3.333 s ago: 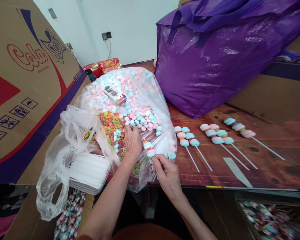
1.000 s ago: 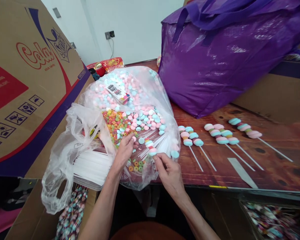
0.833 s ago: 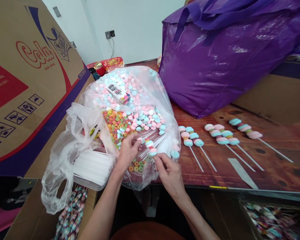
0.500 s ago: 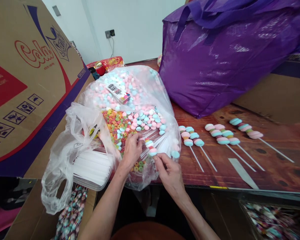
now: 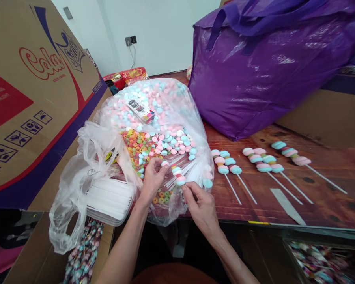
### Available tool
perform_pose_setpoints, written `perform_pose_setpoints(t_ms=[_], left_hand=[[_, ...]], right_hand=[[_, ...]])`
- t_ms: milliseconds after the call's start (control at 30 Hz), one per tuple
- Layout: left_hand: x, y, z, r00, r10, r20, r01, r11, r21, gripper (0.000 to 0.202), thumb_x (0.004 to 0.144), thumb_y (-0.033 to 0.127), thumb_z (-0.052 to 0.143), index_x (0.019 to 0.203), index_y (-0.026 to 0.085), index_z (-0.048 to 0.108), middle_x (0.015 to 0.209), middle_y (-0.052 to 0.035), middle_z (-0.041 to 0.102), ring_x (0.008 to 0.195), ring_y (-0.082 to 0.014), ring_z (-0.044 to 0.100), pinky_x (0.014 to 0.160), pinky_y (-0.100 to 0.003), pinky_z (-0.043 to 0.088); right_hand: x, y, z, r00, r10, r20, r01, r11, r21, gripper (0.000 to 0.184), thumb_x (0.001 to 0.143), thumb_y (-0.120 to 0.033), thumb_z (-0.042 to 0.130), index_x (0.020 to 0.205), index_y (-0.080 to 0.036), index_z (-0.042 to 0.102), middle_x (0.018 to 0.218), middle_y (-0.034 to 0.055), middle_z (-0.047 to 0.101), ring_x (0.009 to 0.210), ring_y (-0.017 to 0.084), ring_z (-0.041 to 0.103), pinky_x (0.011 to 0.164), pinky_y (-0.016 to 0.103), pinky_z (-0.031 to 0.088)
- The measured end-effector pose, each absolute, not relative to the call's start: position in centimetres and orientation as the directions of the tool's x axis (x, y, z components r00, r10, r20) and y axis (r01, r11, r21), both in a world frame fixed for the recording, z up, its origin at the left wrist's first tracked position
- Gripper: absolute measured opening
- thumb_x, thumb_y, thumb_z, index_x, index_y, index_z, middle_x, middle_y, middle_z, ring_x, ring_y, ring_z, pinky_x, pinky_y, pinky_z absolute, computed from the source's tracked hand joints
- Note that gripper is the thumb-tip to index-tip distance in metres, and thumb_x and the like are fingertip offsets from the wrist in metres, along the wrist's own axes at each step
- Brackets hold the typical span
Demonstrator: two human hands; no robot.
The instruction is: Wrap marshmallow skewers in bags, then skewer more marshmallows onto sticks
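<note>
Between the thumb and fingers of my left hand (image 5: pixel 154 173) is a small pink and pale blue marshmallow (image 5: pixel 165 163). My right hand (image 5: pixel 199 201) pinches a candy skewer (image 5: pixel 178 176) just below its lowest marshmallow; marshmallows and ring candies are threaded on it, and most of its stick is hidden by my fingers. The marshmallow is just left of the skewer's top, apart from it. Under both hands lies a clear plastic bag (image 5: pixel 192 114) of pink, blue and white marshmallows (image 5: pixel 177 142). Colourful ring candies (image 5: pixel 136 144) and loose white sticks (image 5: pixel 192 173) are beside them.
Several finished-looking marshmallow skewers (image 5: pixel 266 163) lie on the wooden table (image 5: pixel 242 213) to the right. A purple bag (image 5: pixel 254 71) stands behind them. At left are a cardboard box (image 5: pixel 41 102) and a tub of white sticks (image 5: pixel 109 199), partly under a plastic carrier bag (image 5: pixel 65 221).
My left hand has picked a marshmallow from the pile and turned slightly, so it now shows at the fingertips. The right hand and skewer have hardly moved.
</note>
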State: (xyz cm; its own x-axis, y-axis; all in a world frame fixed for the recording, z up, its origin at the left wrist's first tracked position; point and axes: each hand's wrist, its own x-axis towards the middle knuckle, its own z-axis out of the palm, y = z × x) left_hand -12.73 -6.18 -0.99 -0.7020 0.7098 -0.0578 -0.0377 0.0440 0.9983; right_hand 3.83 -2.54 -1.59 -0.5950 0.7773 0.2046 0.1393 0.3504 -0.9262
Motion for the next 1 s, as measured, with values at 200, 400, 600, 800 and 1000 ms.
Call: perform_pose_setpoints(t_ms=[200,400,600,800,1000], left_hand=[[-12.33,-6.73,-0.24,-0.714,0.689,-0.125,-0.239,-0.072,0.968,0.042,0.069,0.037,0.081,0.103,0.015,0.068,0.073,0.0009,0.067,0.061,-0.0106,0.059,0.059,-0.023,0.049],[-12.20,-6.54,-0.43,-0.727,0.674,-0.136,-0.290,-0.122,0.949,0.045,0.065,0.040,0.085,0.101,0.014,0.074,0.075,-0.0002,0.070,0.060,-0.0088,0.057,0.058,-0.021,0.048],[-12.10,-6.41,-0.87,-0.720,0.683,-0.121,-0.292,-0.140,0.946,0.041,0.071,0.043,0.081,0.102,0.016,0.077,0.078,-0.0011,0.071,0.063,-0.0086,0.057,0.060,-0.020,0.048],[-12.03,-6.53,-0.60,-0.767,0.636,-0.087,-0.213,-0.125,0.969,0.040,0.073,0.042,0.079,0.103,0.016,0.077,0.082,-0.0033,0.073,0.069,-0.0125,0.061,0.064,-0.023,0.051],[-11.78,-7.02,-0.21,-0.765,0.643,0.049,-0.008,-0.086,0.996,0.029,0.084,0.037,0.070,0.106,0.020,0.077,0.100,-0.0057,0.073,0.084,-0.0158,0.064,0.075,-0.026,0.053]], right_hand=[[3.84,-2.50,-1.54,-0.618,0.752,0.230,0.129,0.385,-0.914,0.027,0.098,-0.032,0.049,0.077,-0.019,0.060,0.057,-0.0053,0.044,0.049,0.010,0.042,0.048,0.022,0.034],[3.89,-2.50,-1.44,-0.653,0.710,0.261,0.107,0.429,-0.897,0.024,0.098,-0.030,0.050,0.079,-0.018,0.060,0.058,-0.0055,0.045,0.050,0.010,0.043,0.050,0.022,0.035],[3.83,-2.52,-1.39,-0.658,0.707,0.259,0.116,0.435,-0.893,0.025,0.098,-0.029,0.050,0.077,-0.018,0.059,0.058,-0.0053,0.045,0.051,0.010,0.044,0.051,0.022,0.035],[3.84,-2.56,-1.43,-0.661,0.715,0.226,0.140,0.414,-0.900,0.025,0.098,-0.031,0.049,0.077,-0.019,0.059,0.058,-0.0052,0.044,0.052,0.010,0.043,0.051,0.022,0.034],[3.86,-2.42,-1.61,-0.668,0.725,0.167,0.134,0.338,-0.932,0.028,0.096,-0.034,0.049,0.073,-0.020,0.056,0.057,-0.0050,0.042,0.051,0.011,0.041,0.049,0.023,0.033]])
